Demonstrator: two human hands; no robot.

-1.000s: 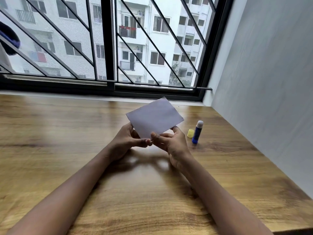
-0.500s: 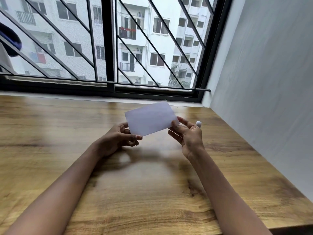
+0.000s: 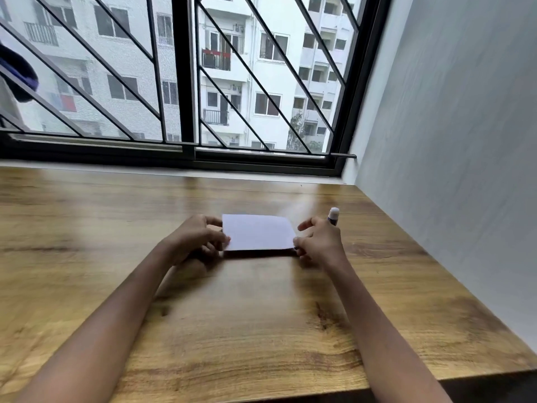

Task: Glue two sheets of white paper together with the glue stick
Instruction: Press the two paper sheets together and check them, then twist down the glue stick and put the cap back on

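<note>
Both hands on the paper [image 3: 257, 232] low over the desk [image 3: 261, 315], left hand [image 3: 195, 240] and right hand [image 3: 319, 242] pinching its side edges, glue stick [image 3: 333, 215] upright behind right; we're likely setting it down, next we press it flat.

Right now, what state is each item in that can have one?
white paper: low over the table, held at both side edges
left hand: pinching the paper's left edge
right hand: at the paper's right corner, fingers spread
glue stick: upright, uncapped, mostly hidden behind the right hand
</note>
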